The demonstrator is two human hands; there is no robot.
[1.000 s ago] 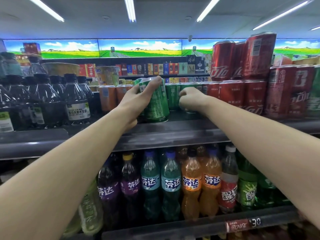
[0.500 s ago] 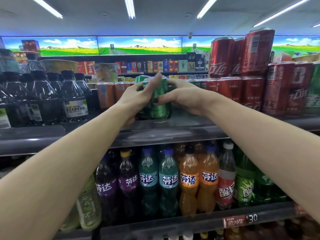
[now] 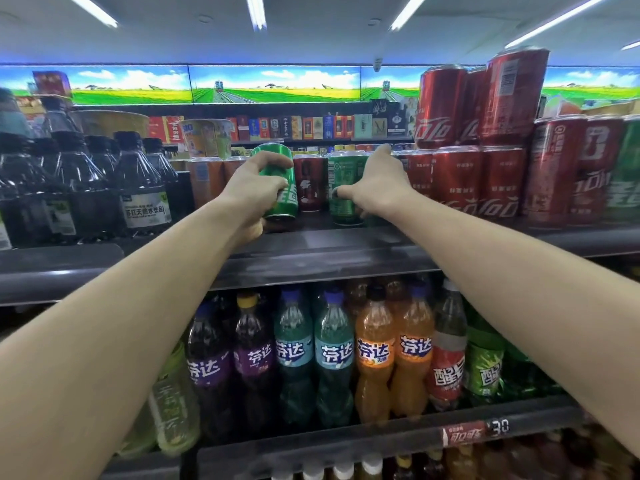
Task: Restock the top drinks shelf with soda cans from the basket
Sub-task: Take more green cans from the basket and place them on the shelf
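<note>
While your left hand (image 3: 254, 183) grips a tilted green can (image 3: 281, 181) left of the dark red can (image 3: 309, 183), your right hand (image 3: 375, 185) clasps another green can (image 3: 343, 188) on its right.

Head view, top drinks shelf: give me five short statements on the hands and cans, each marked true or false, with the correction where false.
1. The left hand has its grip around a green can. True.
2. That green can stands flat and upright on the top shelf. False: it is tilted, its base partly lifted.
3. The right hand is on a second green can, thumb at its front. True.
4. A dark red can stands between the two green cans. True.
5. The red cola cans are to the left of both hands. False: they are stacked to the right; dark bottles are on the left.
</note>
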